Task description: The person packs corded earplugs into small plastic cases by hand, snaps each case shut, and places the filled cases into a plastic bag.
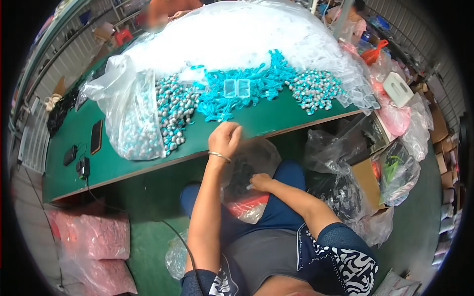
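My left hand [224, 140], with a bracelet at the wrist, is over the front edge of the green table [197, 138], fingers curled; what it holds, if anything, is hidden. Just beyond it lies a heap of turquoise cords [217, 101] with a clear two-compartment box [237, 88] on top. My right hand [260, 182] is low over my lap, closed around the edge of something small and pale at a clear plastic bag [247, 197] with dark and red contents.
A clear bag [131, 118] of small turquoise and grey pieces stands at left beside a loose pile [173, 111]. Another pile [316, 91] lies right. Clear plastic pieces [247, 37] are heaped behind. A phone [97, 137] lies left. A person [170, 11] is across the table.
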